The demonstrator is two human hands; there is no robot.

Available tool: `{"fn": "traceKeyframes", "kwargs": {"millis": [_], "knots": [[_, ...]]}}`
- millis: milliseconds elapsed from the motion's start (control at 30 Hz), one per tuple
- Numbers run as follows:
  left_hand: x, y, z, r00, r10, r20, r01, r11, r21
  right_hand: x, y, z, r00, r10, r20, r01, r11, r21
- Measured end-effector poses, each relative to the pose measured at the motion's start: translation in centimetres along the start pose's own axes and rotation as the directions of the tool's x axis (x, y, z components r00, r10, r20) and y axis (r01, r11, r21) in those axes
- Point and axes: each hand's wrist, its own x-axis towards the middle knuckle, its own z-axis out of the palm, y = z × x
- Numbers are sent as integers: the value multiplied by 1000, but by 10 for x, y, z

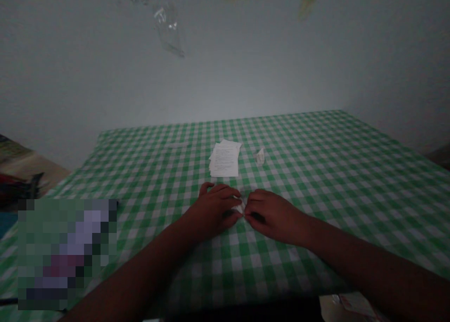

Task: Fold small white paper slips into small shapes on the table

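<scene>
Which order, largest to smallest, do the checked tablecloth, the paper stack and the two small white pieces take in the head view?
1. checked tablecloth
2. paper stack
3. Unranked: loose white piece and white scrap look alike; the left hand and right hand cover most of the scrap.

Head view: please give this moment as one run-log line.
left hand: pinches small white paper | right hand: pinches same paper | behind: sheet stack, small folded piece | surface: green checked cloth
</scene>
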Motion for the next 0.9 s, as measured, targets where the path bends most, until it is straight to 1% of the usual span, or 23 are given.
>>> {"fn": "traceKeyframes", "kwargs": {"millis": [67, 233, 367, 467, 633, 767, 900], "knots": [[1, 1, 1, 1000, -8, -14, 8, 1000, -2, 0, 0, 1, 1000, 30, -6, -29, 999, 24], [3, 3, 6, 997, -40, -62, 41, 999, 21, 0, 0, 2, 988, 149, -27, -148, 988, 39], [3, 4, 7, 996, -46, -74, 48, 998, 28, -1, -1, 3, 979, 198, -48, -195, 979, 53], [3, 4, 8, 997, -30, -71, 32, 999, 26, -2, 2, 3, 971, 232, -62, -230, 972, 37], [4, 5, 7, 1000, -14, -21, 14, 1000, -6, -2, 7, 1, 943, 323, -78, -322, 946, 19], [3, 5, 5, 999, 47, 16, -47, 999, 12, 0, 11, 0, 939, 336, -79, -336, 942, 12], [0, 6, 3, 988, 139, 60, -139, 990, -16, 2, 16, 2, 935, 334, -119, -338, 941, -10]]}}
